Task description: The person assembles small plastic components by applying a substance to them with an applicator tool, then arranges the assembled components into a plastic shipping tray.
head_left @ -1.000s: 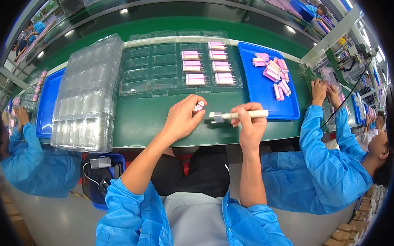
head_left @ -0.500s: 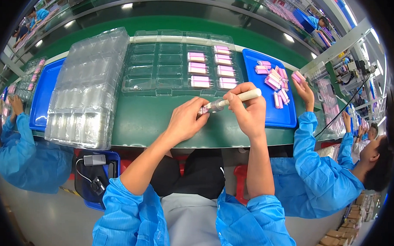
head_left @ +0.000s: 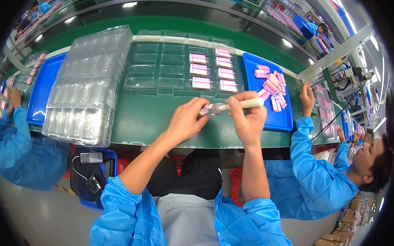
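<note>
Over the near part of the green bench, my left hand (head_left: 188,122) is closed, pinching a small pink-and-white block (head_left: 204,110) that its fingers mostly hide. My right hand (head_left: 250,119) grips a cream pen-shaped tool (head_left: 251,103) with a translucent collar. The tool lies almost level, its narrow end pointing left and meeting the block at my left fingertips; the exact contact is too small to make out. Beyond my hands, a clear compartment tray (head_left: 145,83) carries several pink-and-white blocks (head_left: 201,82) with thin pins, in its two right columns.
Right of my hands, a blue tray (head_left: 280,123) bears a loose pile of similar blocks (head_left: 271,83). A tall stack of clear trays (head_left: 85,83) stands at left, beside another blue tray (head_left: 42,100). Co-workers in blue sit on both sides; one hand (head_left: 307,99) is near the right tray.
The tool in my right hand has tipped flatter, and that hand has sunk slightly. My left hand keeps its place. The right co-worker's hand, earlier raised with a pink block, is now lower.
</note>
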